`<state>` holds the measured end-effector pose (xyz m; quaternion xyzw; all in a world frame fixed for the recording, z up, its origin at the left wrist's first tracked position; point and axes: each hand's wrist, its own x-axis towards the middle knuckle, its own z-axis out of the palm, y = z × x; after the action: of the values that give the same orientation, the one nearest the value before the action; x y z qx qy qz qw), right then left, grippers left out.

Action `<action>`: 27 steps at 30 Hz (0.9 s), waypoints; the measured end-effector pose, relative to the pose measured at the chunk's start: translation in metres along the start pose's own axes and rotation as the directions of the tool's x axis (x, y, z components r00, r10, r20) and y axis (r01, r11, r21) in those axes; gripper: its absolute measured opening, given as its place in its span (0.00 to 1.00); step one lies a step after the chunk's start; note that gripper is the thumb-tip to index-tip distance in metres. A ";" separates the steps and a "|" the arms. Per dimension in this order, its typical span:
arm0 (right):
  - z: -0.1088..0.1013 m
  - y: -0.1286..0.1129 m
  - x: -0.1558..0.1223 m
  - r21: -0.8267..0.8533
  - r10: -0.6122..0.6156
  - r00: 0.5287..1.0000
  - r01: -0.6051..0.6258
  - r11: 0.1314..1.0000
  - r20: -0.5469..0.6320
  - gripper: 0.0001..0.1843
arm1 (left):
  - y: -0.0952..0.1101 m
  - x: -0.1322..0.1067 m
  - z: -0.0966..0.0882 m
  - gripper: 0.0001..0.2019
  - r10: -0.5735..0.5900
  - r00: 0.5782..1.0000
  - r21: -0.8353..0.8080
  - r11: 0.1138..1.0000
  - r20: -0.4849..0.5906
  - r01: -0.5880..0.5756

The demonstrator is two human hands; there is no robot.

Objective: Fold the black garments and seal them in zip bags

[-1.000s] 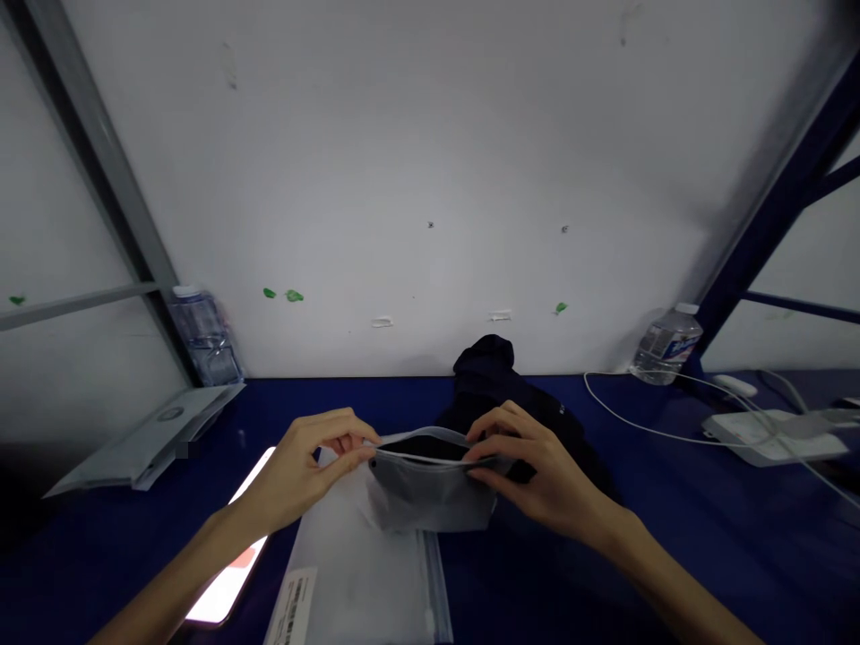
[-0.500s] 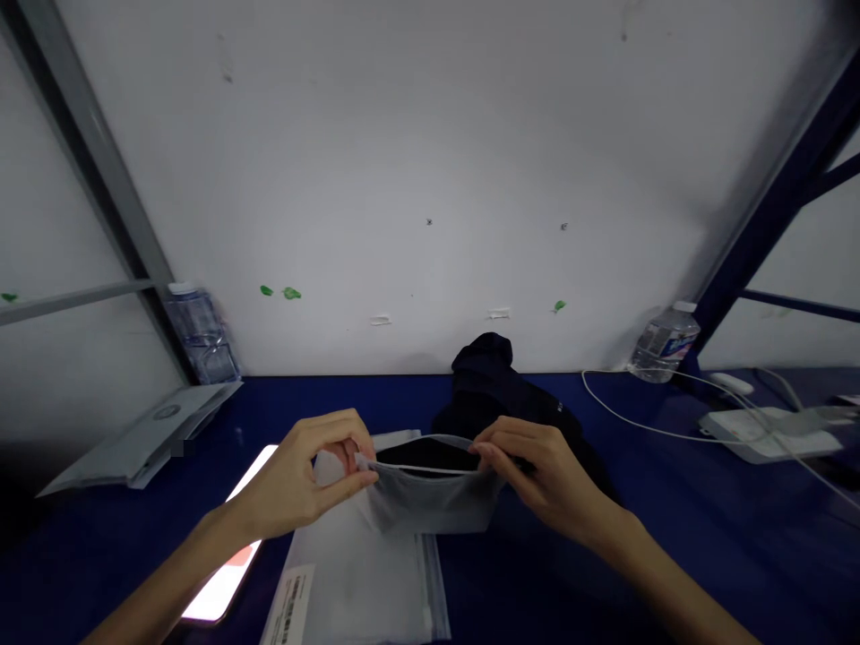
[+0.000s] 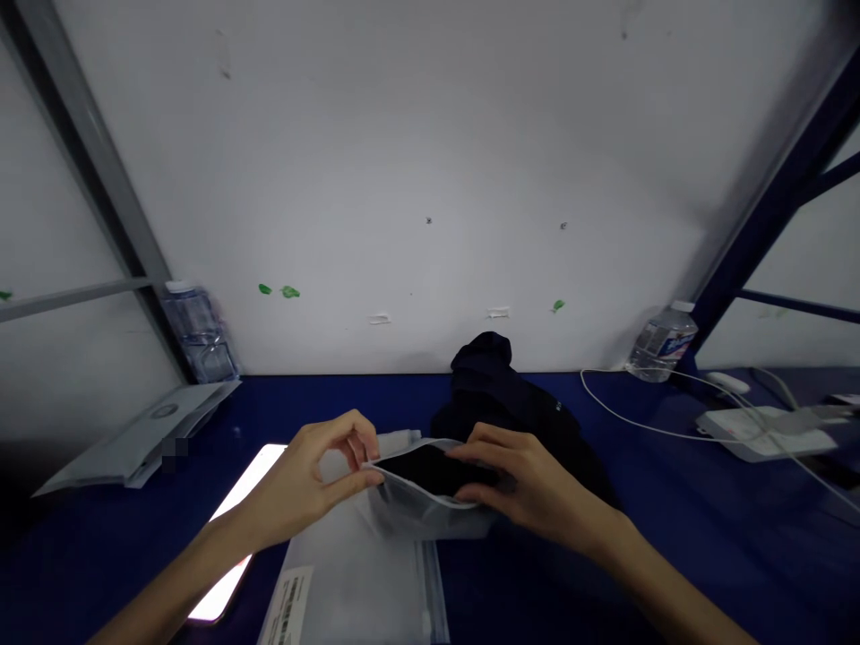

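Note:
A translucent frosted zip bag point(image 3: 430, 520) is held up in front of me, its mouth wide and its front rim bowed toward me. Dark material point(image 3: 420, 468) shows inside. At the left corner of the mouth, my left hand point(image 3: 336, 466) is closed in a pinch on the rim. My right hand point(image 3: 517, 470) is at the right end, its thumb and fingers apart across the mouth, the tips reaching over the dark inside. Beneath lies another clear zip bag point(image 3: 363, 582) with a barcode label point(image 3: 288, 605). A dark garment point(image 3: 497, 385) is heaped behind.
A lit phone point(image 3: 232, 573) lies beside my left forearm. Flat pale packets point(image 3: 148, 434) and a water bottle point(image 3: 198, 331) are at the left. Another bottle point(image 3: 662, 342), a white cable point(image 3: 632, 419) and a power strip point(image 3: 766, 434) occupy the right. A white wall point(image 3: 417, 179) rises behind.
My right hand has gone from pinching the bag's right corner to spreading its fingers in the mouth. The opening is wider. My left hand still grips the left corner.

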<state>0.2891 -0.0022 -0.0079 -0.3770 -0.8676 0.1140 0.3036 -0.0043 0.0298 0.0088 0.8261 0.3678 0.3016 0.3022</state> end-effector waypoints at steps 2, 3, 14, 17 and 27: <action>0.005 0.002 -0.001 -0.012 -0.041 0.999 0.041 0.999 -0.005 0.13 | 0.001 0.000 0.001 0.06 0.004 1.000 0.035 0.999 -0.016 -0.003; 0.007 0.002 -0.002 -0.008 -0.065 0.998 0.065 0.998 -0.019 0.12 | 0.002 0.000 0.002 0.07 -0.001 1.000 0.047 0.999 -0.012 0.002; 0.008 0.002 -0.001 0.214 0.036 0.967 0.019 0.977 -0.251 0.04 | -0.010 -0.008 0.001 0.37 -0.068 0.995 0.118 0.991 0.069 0.059; 0.009 0.001 -0.001 0.265 0.061 0.965 0.009 0.964 -0.255 0.05 | -0.008 -0.008 0.002 0.35 -0.084 0.992 0.173 0.983 0.091 0.068; 0.019 0.006 -0.002 0.368 0.176 0.898 -0.017 0.930 -0.403 0.08 | 0.007 -0.003 0.003 0.20 -0.081 0.983 -0.026 0.996 0.167 0.087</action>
<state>0.2820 0.0011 -0.0263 -0.3748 -0.7242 0.1984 0.5438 -0.0011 0.0224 0.0116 0.8270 0.3709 0.2246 0.3578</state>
